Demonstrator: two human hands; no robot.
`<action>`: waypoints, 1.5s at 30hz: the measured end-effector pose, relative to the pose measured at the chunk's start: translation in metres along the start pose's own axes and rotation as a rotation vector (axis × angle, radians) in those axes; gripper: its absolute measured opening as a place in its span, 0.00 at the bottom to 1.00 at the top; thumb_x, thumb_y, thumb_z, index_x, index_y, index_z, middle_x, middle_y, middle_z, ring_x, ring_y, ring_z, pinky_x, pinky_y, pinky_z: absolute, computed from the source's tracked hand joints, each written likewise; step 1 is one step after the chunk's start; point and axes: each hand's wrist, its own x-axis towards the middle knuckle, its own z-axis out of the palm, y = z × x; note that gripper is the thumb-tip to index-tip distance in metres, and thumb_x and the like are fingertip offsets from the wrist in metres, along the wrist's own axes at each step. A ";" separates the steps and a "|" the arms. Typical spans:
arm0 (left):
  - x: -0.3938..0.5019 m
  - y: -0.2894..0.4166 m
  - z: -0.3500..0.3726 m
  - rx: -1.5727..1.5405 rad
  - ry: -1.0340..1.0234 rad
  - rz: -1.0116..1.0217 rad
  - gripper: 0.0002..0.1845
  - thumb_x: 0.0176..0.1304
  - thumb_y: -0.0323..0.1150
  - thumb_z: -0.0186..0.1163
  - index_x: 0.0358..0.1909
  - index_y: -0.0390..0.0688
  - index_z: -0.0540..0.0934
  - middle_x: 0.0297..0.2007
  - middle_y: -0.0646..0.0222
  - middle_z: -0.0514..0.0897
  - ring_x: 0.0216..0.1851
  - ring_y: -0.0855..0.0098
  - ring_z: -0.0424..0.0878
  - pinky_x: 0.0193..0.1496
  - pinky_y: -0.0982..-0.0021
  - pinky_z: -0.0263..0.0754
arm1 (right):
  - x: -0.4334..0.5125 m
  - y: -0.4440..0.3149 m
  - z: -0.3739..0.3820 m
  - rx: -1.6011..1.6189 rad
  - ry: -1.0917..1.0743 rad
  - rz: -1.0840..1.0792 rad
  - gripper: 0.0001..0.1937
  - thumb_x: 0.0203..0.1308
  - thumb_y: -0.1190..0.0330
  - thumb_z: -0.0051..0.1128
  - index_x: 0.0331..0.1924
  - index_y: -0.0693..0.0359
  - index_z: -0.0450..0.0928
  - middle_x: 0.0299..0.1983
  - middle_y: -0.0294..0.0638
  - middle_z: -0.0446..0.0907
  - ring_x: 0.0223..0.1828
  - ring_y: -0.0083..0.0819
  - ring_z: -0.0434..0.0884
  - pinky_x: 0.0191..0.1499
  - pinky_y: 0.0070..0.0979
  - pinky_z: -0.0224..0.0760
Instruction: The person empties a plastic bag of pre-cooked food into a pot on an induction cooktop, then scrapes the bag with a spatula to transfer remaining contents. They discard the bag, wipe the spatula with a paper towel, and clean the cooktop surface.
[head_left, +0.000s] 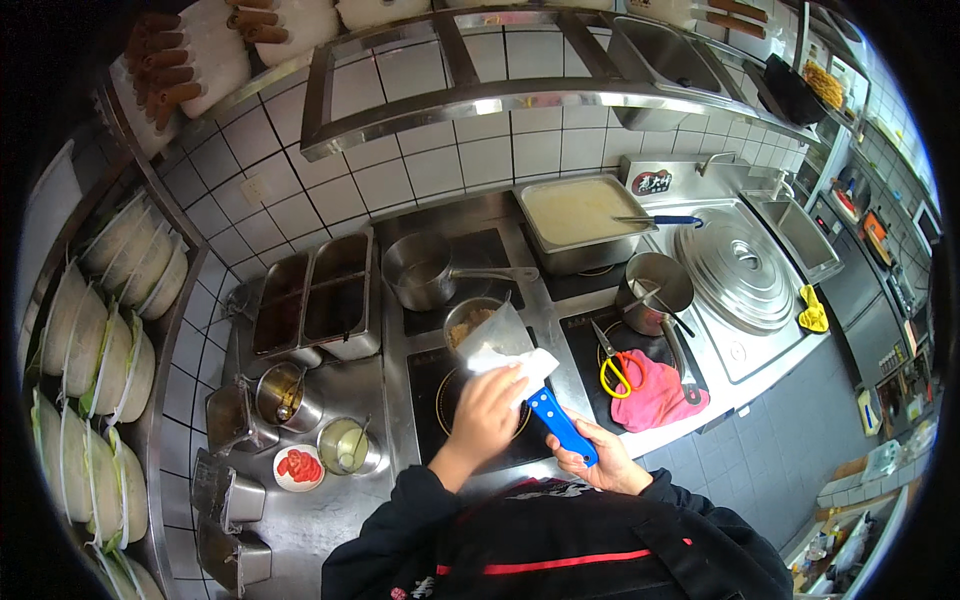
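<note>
My right hand (607, 457) grips the blue riveted handle (564, 429) of a tool with a broad flat metal blade (501, 327), perhaps a scraper or turner. My left hand (480, 412) presses a white cloth or paper towel (538, 365) against the blade near the handle. Behind the blade, and partly hidden by it, is a round metal container (450, 324) with brown crumbly food (466, 324). Below my left hand lies a black induction hob (431, 375). Scissors with yellow and red handles (613, 369) and a pink cloth (660, 397) rest to the right.
Two saucepans (417, 281) (656, 274) stand on the cooktops. A deep tray of pale liquid (581, 206) holds a blue-handled utensil (667, 220). At left are dark-filled pans (337, 289), small pots (289, 397) and a plate of red slices (298, 466). A steel shelf (465, 105) overhangs the back.
</note>
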 end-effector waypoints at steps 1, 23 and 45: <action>-0.004 0.005 -0.003 -0.049 -0.061 0.037 0.22 0.54 0.29 0.55 0.53 0.38 0.75 0.57 0.58 0.74 0.57 0.57 0.71 0.58 0.58 0.64 | 0.000 0.000 0.003 -0.009 0.007 -0.010 0.31 0.65 0.62 0.48 0.70 0.55 0.49 0.39 0.48 0.72 0.21 0.22 0.66 0.24 0.16 0.60; 0.026 0.021 -0.002 -0.010 -0.120 -0.091 0.34 0.60 0.39 0.56 0.67 0.38 0.59 0.68 0.53 0.58 0.69 0.51 0.54 0.69 0.55 0.50 | -0.019 0.011 0.018 -0.368 0.070 -0.103 0.32 0.66 0.68 0.47 0.71 0.53 0.46 0.31 0.42 0.70 0.19 0.19 0.61 0.22 0.16 0.55; 0.033 -0.004 0.025 -0.242 0.106 -0.287 0.30 0.71 0.41 0.42 0.69 0.36 0.53 0.70 0.50 0.50 0.71 0.51 0.48 0.71 0.59 0.44 | -0.006 0.018 0.009 -0.725 0.137 -0.253 0.31 0.66 0.73 0.47 0.71 0.54 0.48 0.32 0.36 0.68 0.21 0.15 0.61 0.24 0.14 0.55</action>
